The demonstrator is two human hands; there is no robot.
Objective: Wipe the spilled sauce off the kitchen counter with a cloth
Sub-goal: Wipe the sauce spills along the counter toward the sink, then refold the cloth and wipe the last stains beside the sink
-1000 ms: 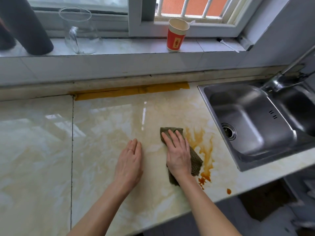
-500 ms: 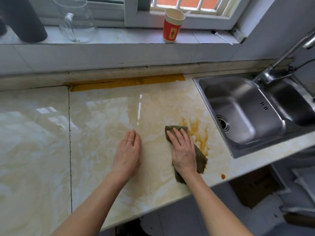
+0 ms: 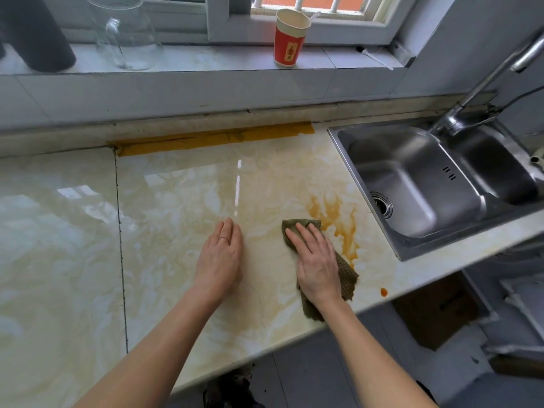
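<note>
In the head view, the olive-green cloth (image 3: 346,275) lies flat on the bench (image 3: 176,201), close to its front edge and just left of the sink (image 3: 412,184). It looks like a soft, limp rag of coarse weave, light and probably damp. I judge it would bunch or slip under a sideways push, so broad pressure over its middle suits it better than a pinch at a corner.

The right hand (image 3: 316,260) lies on top of the cloth, fingers straight and together, palm pressing down, with nothing curled round the fabric. The cloth's far end shows past the fingertips, and its near end reaches the front edge beside the wrist.

The orange-brown sauce smear (image 3: 338,222) spreads over the bench against the cloth's right side, between it and the sink. One separate drop (image 3: 383,292) sits by the front edge.

The left hand (image 3: 219,260) rests flat on the bench well left of the cloth, fingers straight, holding nothing.

Most of the smear appears not yet wiped.
</note>
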